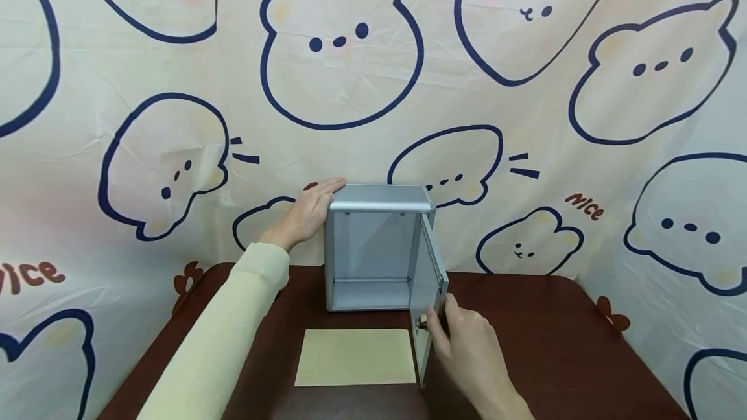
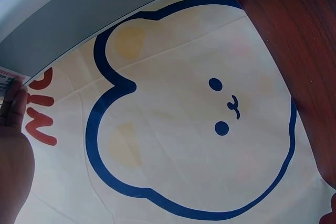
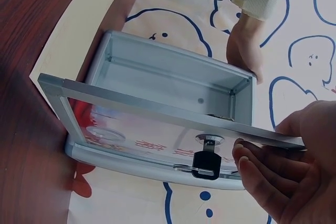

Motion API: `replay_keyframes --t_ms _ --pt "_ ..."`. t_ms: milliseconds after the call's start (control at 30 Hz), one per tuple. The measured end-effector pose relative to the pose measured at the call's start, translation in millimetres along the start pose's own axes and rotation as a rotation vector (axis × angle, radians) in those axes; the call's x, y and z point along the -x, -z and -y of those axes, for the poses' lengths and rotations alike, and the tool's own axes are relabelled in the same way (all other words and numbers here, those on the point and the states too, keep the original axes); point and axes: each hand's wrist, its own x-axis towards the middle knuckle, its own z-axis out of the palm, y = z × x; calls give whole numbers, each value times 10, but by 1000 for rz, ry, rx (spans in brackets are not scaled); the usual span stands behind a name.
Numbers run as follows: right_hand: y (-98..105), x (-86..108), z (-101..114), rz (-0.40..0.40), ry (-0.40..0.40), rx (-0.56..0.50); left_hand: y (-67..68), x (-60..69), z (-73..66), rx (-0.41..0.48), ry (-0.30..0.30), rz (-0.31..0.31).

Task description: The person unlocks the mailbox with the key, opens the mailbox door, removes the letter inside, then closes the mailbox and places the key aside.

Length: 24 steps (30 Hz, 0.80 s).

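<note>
A grey metal cabinet (image 1: 378,194) stands upright on the table, its inside bare. Its door (image 1: 428,271), a clear panel in a metal frame, is swung out toward me on the right. My right hand (image 1: 469,349) pinches the door's free edge, thumb on one face and fingers on the other, as the right wrist view shows. Close to those fingers, a black-headed key (image 3: 206,164) with a ring sits in the door's lock (image 3: 210,139). My left hand (image 1: 309,210) rests on the cabinet's top left corner; its fingertips touch the back beside a label (image 2: 11,80).
A pale yellow sheet (image 1: 355,358) lies flat on the dark red-brown table (image 1: 543,349), in front of the cabinet and left of the door. Behind and at both sides hangs a cloth (image 1: 344,96) printed with cartoon animal heads.
</note>
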Motion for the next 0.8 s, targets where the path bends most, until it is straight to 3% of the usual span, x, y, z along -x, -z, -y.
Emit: replay_keyframes --t_ms 500,800 --pt "151 51 17 23 -28 -3 -8 8 13 14 -15 -10" --pt "301 71 -22 55 -59 -76 -6 -3 13 26 -10 -5"
